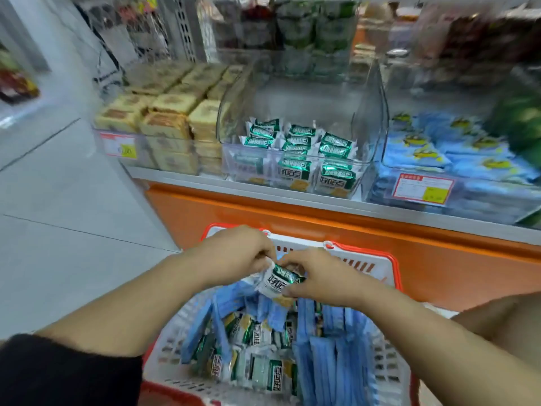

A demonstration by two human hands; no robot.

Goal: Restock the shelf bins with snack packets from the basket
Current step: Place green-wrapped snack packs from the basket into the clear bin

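Black sleeve (pixel 58 373) at seven o'clock covers the left upper forearm. Both arms reach toward the centre over the red-rimmed basket (pixel 360 266). Left hand (pixel 234 253) and right hand (pixel 319 273) meet on a green-and-white snack packet (pixel 281 281), each with fingers curled round an opposite end. They hold it just above the basket's heap of like packets and blue packets (pixel 322 364). Matching stock lies in the clear middle bin (pixel 371 112) at twelve o'clock, which is only part filled. I judge the packet light, with crinkly, slick film and probably crumbly contents. It is best held by its flat faces or crimped ends without squeezing.
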